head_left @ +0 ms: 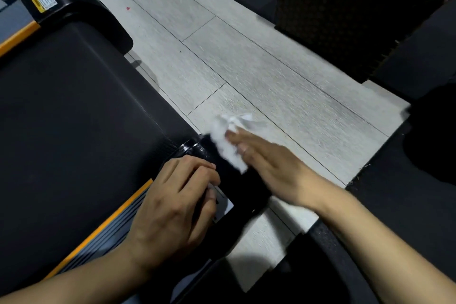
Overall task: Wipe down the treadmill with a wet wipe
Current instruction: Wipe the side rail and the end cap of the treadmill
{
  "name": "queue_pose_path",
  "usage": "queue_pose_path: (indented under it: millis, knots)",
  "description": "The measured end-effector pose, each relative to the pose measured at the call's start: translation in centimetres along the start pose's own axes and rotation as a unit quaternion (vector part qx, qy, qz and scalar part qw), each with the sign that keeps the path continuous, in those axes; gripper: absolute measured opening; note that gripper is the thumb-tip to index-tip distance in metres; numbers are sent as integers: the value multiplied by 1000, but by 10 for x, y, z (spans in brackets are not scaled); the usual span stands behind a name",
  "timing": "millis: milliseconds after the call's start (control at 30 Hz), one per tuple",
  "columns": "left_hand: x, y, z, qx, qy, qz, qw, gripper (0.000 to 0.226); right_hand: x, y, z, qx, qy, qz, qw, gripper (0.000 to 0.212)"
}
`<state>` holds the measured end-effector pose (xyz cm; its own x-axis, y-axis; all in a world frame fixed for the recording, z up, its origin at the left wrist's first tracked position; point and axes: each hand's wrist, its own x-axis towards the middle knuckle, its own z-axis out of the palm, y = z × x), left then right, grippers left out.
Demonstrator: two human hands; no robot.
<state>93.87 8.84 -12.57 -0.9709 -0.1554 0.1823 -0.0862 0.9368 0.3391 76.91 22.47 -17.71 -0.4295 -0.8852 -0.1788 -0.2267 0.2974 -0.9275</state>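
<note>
A person's right hand (269, 163), blurred, presses a crumpled white wet wipe (230, 140) against the glossy black end cap (229, 180) at the rear corner of a treadmill (74, 118), the fingers laid out nearly straight over the wipe rather than curled around it, with the wipe bunched under and just beyond the fingertips. The left hand (177, 207) rests just beside it on the same end cap, fingers bent and knuckles up, the fingertips touching a small pale label (225, 202) on the cap; whether anything is pinched under those fingers cannot be told. Under the left wrist runs the treadmill's ribbed side rail (103, 237), edged by an orange stripe (118, 215), and beyond the left hand stretches the wide dark running belt (69, 106). Far ahead of the left hand, the opposite rear end cap (81, 7) carries a white-and-yellow sticker (44, 2), with a second orange stripe (17, 37) alongside it. Past the right hand's fingertips lies a pale grey plank floor (246, 61). Well beyond the right hand stands a dark woven basket-like piece (345, 12), flanked by dark furniture (419, 57), and under the right forearm sits a black mat (385, 210).
</note>
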Motion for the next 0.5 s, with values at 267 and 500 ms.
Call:
queue_pose_path:
  millis: [267, 500]
  knots:
    - [-2, -1, 1, 9, 10, -1, 1000, 23, 9, 30, -13, 1, 15, 63, 998, 32]
    - [1, -1, 3, 16, 24, 8, 1000, 22, -24, -11, 19, -82, 37, -180, 980, 33]
